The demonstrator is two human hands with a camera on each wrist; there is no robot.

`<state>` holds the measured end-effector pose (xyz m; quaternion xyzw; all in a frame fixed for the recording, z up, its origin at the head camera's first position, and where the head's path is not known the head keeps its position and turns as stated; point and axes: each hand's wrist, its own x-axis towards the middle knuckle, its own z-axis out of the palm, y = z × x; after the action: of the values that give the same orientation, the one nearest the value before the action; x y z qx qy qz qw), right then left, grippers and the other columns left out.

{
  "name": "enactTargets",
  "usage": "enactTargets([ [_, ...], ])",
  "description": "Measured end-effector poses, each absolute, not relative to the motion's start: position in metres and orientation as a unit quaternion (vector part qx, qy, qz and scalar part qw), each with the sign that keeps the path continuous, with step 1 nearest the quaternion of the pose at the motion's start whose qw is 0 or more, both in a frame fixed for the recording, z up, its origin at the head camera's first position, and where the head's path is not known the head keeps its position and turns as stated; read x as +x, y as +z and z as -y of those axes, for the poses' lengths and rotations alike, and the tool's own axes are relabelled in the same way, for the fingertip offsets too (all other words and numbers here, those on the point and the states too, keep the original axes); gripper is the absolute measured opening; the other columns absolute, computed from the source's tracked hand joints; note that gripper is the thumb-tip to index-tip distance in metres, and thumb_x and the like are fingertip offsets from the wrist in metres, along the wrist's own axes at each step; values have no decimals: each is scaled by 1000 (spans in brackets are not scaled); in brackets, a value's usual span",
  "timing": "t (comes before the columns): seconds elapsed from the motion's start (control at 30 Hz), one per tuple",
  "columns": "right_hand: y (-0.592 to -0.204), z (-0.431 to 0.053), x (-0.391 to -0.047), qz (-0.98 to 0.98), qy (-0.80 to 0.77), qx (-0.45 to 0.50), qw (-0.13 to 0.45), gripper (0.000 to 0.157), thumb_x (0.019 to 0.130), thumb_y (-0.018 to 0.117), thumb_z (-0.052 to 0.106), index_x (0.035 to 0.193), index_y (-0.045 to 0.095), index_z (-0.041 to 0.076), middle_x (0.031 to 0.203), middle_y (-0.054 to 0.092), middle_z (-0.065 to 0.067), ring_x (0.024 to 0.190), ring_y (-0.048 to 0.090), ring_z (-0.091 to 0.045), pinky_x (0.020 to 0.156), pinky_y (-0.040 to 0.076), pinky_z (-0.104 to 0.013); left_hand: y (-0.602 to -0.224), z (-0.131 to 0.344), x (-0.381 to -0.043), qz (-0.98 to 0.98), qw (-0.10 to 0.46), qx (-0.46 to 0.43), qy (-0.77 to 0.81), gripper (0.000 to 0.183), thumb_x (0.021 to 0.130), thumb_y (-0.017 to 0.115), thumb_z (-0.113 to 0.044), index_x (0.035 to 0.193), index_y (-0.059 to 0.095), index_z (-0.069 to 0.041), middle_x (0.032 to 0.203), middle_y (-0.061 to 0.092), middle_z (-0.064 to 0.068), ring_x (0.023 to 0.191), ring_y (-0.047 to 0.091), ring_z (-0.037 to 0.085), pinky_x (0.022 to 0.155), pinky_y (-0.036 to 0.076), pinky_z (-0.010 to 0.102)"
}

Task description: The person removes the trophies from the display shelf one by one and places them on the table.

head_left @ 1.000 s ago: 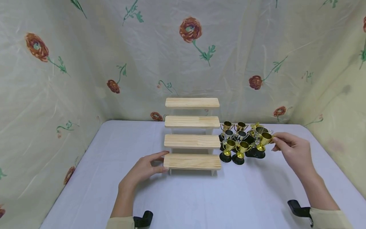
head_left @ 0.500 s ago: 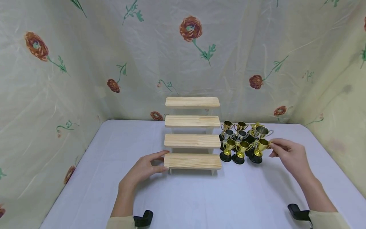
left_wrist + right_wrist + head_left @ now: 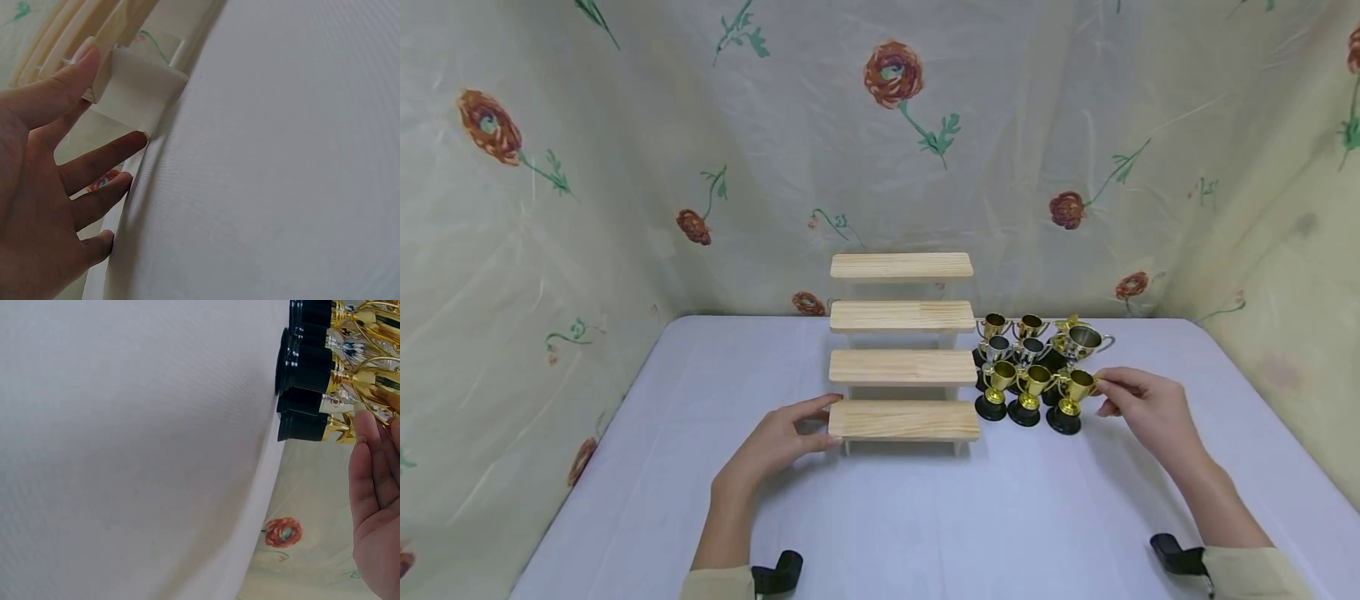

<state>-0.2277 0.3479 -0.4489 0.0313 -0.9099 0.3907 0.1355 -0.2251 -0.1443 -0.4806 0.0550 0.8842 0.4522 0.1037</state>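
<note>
A four-step wooden display stand (image 3: pixel 904 420) stands at the middle of the table. My left hand (image 3: pixel 772 443) grips the left end of its lowest step between thumb and index finger; in the left wrist view the other fingers (image 3: pixel 103 164) spread out below the step. At the right, my right hand (image 3: pixel 1152 412) pinches the right handle of a small gold trophy cup (image 3: pixel 1078 386) with a black base. That cup stands upright at the right end of the front row, beside another gold trophy cup (image 3: pixel 1034 380). The right wrist view shows my fingertips at its handle.
Several more trophies crowd close to the stand's right side: small silver cups (image 3: pixel 1031 350), gold-toned cups (image 3: pixel 1032 325) behind them, and a larger silver cup (image 3: pixel 1083 340) at the right. A flowered cloth (image 3: pixel 760 150) hangs behind the white-covered table (image 3: pixel 880 525).
My right hand has brought the gold trophy cup left and toward me, from in front of the larger silver cup into the front row. The left hand stays at the stand.
</note>
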Motion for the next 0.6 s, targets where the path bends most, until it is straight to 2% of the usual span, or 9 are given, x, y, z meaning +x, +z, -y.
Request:
enactTargets([
  [0.3, -454, -348, -230, 904, 403, 33, 138, 22, 98, 60, 8, 113, 69, -5, 74, 61, 32, 61, 68, -5, 60, 56, -21, -480, 146, -226, -885, 101, 55, 451, 58, 79, 80, -42, 132, 58, -50, 125, 69, -7, 137, 49, 22, 112, 35, 60],
  [0.6, -455, -347, -227, 904, 405, 35, 133, 22, 98, 61, 8, 113, 69, -5, 74, 66, 26, 61, 68, -6, 60, 56, -22, -480, 144, -224, -884, 104, 57, 453, 59, 78, 81, -43, 133, 58, -48, 126, 69, -4, 138, 48, 25, 111, 35, 61],
])
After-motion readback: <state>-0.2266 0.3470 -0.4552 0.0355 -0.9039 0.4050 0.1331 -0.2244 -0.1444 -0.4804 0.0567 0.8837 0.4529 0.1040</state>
